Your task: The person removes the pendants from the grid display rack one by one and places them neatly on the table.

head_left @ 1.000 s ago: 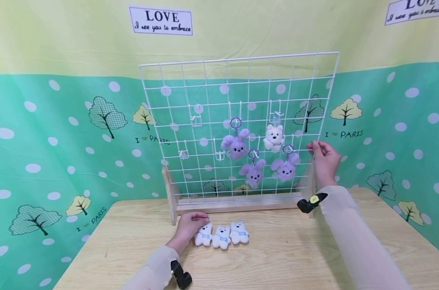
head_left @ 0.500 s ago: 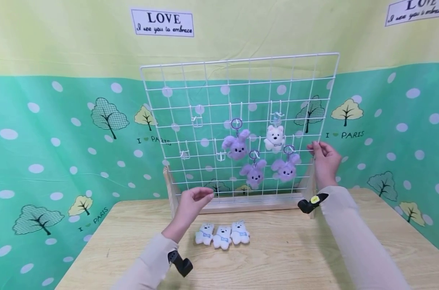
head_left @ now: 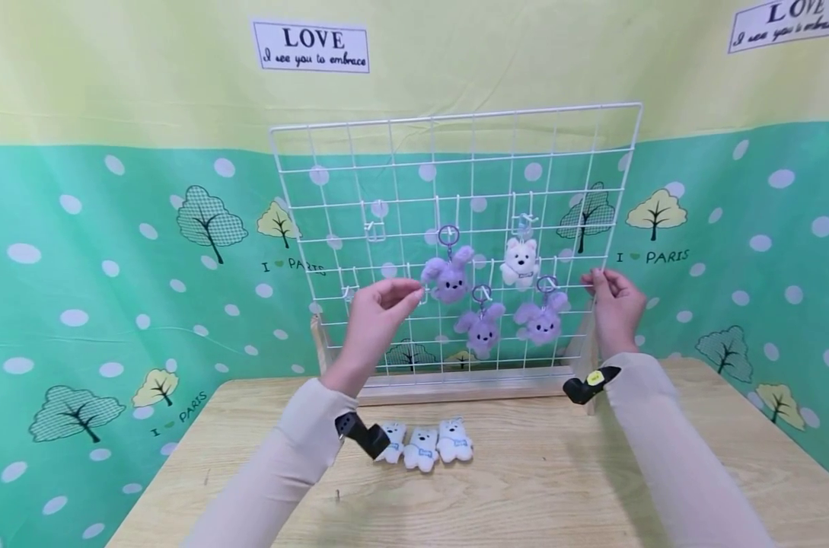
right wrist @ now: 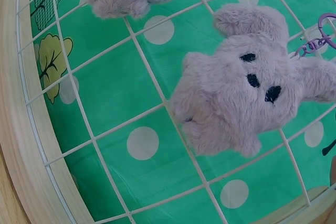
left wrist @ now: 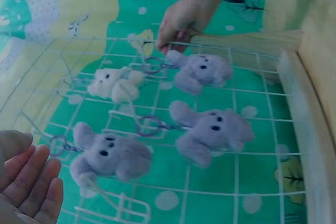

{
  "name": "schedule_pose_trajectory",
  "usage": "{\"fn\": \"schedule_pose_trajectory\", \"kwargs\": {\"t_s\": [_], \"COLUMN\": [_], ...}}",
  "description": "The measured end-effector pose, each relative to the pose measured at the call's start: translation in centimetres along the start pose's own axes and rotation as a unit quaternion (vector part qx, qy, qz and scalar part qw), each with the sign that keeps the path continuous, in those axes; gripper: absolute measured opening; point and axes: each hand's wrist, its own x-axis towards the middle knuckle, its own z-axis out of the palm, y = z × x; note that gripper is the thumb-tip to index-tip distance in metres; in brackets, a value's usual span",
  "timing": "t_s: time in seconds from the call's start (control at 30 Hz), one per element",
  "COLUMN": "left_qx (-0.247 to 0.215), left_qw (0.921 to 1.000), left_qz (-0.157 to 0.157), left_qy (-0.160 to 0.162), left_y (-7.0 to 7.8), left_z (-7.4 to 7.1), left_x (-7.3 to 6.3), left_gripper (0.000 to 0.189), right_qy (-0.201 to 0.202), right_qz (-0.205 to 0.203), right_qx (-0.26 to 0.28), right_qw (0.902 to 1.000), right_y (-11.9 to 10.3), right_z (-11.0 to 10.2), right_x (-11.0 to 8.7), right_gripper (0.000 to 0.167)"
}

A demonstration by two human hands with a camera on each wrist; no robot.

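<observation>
My left hand is raised in front of the white wire grid rack. Its fingertips lie close to the left side of the upper purple plush bunny keychain, and no held thing shows between them; the left wrist view shows this hand's fingers loosely bent. At the rack's right edge, my right hand pinches the frame. Two more bunny keychains, one at lower middle and one at lower right, hang on hooks. A white plush bear keychain hangs at upper right.
Three white plush bears lie in a row on the wooden table; the left wrist camera partly covers one. Bare hooks stick out on the grid's left. A wooden base supports the rack before a patterned curtain.
My left hand has left the white bear at the row's left end and risen to the grid beside the upper bunny. All three bears stay on the table; my right hand keeps its grip.
</observation>
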Motion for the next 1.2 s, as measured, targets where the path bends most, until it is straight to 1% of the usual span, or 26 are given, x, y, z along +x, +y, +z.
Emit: {"fn": "schedule_pose_trajectory", "kwargs": {"t_s": [0.13,0.23,0.3,0.43,0.6,0.77,0.93,1.1,1.2], "left_qx": [0.004,0.019,0.030,0.044,0.049,0.059,0.055,0.059,0.060], "left_qw": [0.9999,0.9994,0.9988,0.9979,0.9962,0.9935,0.9919,0.9895,0.9879], "left_qz": [0.010,0.014,0.014,0.003,-0.017,-0.030,-0.032,-0.026,-0.029], "left_qy": [0.010,0.025,0.035,0.048,0.070,0.093,0.110,0.129,0.140], "left_y": [1.5,2.2,2.4,2.5,2.6,2.5,2.3,2.1,2.1], "left_z": [0.7,1.2,1.5,2.1,3.1,3.7,4.1,4.4,4.5], "left_x": [1.4,2.5,3.3,4.6,5.8,6.6,7.2,7.4,7.5], "left_gripper": [0.024,0.021,0.020,0.019,0.017,0.016,0.017,0.017,0.018], "right_qy": [0.001,0.002,0.001,0.001,0.004,0.001,0.001,-0.001,-0.001], "right_qz": [-0.001,0.002,0.003,-0.002,0.001,0.008,0.009,0.005,0.004], "right_qx": [-0.010,-0.005,0.002,0.023,0.025,-0.001,-0.017,-0.011,-0.008], "right_qw": [0.9999,1.0000,1.0000,0.9997,0.9997,1.0000,0.9998,0.9999,1.0000], "right_y": [0.0,0.0,0.2,0.4,0.5,0.4,0.3,0.1,0.0], "right_z": [-0.1,-0.1,-0.2,-0.3,-0.3,-0.2,-0.1,-0.1,0.0], "right_x": [-0.1,0.0,0.1,0.3,0.3,0.0,0.0,0.0,0.0], "right_gripper": [0.030,0.031,0.032,0.033,0.035,0.039,0.042,0.042,0.041]}}
